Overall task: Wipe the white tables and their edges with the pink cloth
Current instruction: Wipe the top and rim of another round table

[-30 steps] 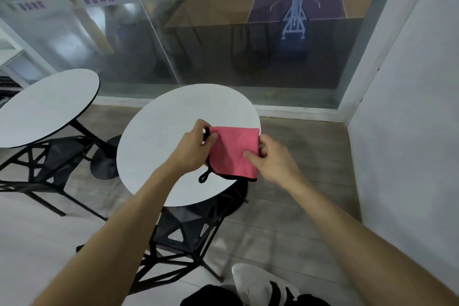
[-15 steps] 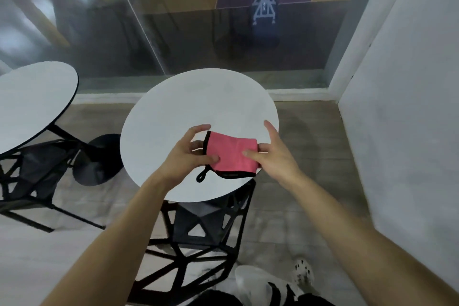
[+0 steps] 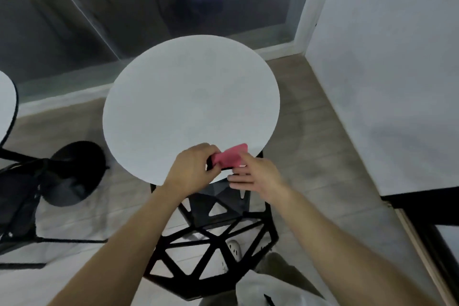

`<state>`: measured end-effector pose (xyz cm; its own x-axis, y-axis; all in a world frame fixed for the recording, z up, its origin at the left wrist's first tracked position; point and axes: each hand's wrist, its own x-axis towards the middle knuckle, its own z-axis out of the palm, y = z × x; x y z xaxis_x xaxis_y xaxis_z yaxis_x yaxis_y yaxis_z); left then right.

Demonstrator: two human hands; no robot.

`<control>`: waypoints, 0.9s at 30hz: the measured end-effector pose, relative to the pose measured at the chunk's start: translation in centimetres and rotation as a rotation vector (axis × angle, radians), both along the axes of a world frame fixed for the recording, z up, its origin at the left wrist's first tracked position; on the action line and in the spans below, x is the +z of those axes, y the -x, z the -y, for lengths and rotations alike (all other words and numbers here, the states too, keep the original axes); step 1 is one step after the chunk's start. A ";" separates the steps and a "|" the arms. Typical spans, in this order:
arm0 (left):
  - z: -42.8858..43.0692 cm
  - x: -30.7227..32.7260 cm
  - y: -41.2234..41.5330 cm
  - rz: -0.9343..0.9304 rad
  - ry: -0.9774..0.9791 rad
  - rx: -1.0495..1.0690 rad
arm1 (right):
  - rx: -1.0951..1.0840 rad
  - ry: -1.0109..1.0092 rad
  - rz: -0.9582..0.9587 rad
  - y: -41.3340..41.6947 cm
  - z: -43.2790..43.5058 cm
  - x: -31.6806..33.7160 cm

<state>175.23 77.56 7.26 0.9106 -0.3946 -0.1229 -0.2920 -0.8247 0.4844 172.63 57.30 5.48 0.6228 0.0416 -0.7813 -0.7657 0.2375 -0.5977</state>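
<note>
- Head view, looking steeply down: white round counter (image 3: pixel 191 97) filling the middle of the frame, rim thin and pale.
- Pink cloth (image 3: pixel 231 158), bunched small with a black trim along its lower edge, held between both hands at the counter's 5 o'clock rim; contact with the top impossible to tell.
- Left hand (image 3: pixel 191 169) at the cloth's 9 o'clock end, fingers curled tight round it, back of the hand toward the camera.
- Right hand (image 3: pixel 255 176) at the cloth's 4 o'clock corner, thumb laid on the upper face, fingers (image 3: pixel 236 178) straight and pressed together beneath, pinching that end; outline softened by motion blur.
- Black lattice chair (image 3: pixel 213 243) tucked under the counter at 6 o'clock, a white shoe (image 3: pixel 234 249) showing through its frame.
- Second white counter (image 3: pixel 6 97), black-edged, only a sliver at the frame's 9 o'clock.
- Dark round base (image 3: pixel 72 174) on the wooden floor at 8 o'clock, between the two counters.
- Glass wall (image 3: pixel 87 20) across 12 o'clock; plain white wall (image 3: pixel 385 57) at 3 o'clock.
</note>
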 end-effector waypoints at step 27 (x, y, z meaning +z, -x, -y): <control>8.7 -13.5 -14.2 -0.094 -0.731 -0.447 | -0.813 0.556 0.451 -6.6 -2.3 -20.2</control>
<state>189.47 68.89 -6.28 0.6622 -0.5062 -0.5525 -0.6489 -0.7561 -0.0850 179.20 59.57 -14.71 0.5382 -0.8033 -0.2550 -0.1839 0.1834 -0.9657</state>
